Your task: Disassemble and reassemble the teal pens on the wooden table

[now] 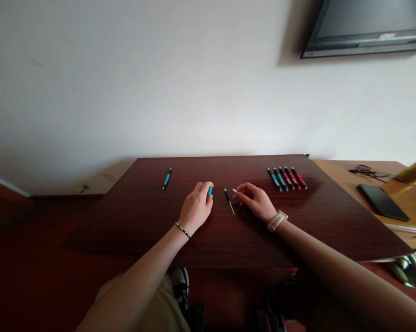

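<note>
My left hand point(197, 207) rests on the dark wooden table point(152, 230), its fingers closed around a teal pen part point(210, 191) that sticks out past the knuckles. My right hand point(255, 201) pinches a thin white piece point(234, 190) at its fingertips. Between the two hands a slim black pen insert point(228, 200) with a pale tip lies flat on the table. A whole teal and black pen point(167, 178) lies alone at the far left. A row of several pens point(287, 178), teal and red, lies side by side at the far right.
A lighter wooden desk point(415, 203) adjoins on the right, holding a black phone point(383, 202), a tangled black cable point(366, 171) and a yellow object point(414, 172). A wall-mounted screen point(367, 27) hangs at the upper right. My shoes point(180, 286) show under the table's near edge.
</note>
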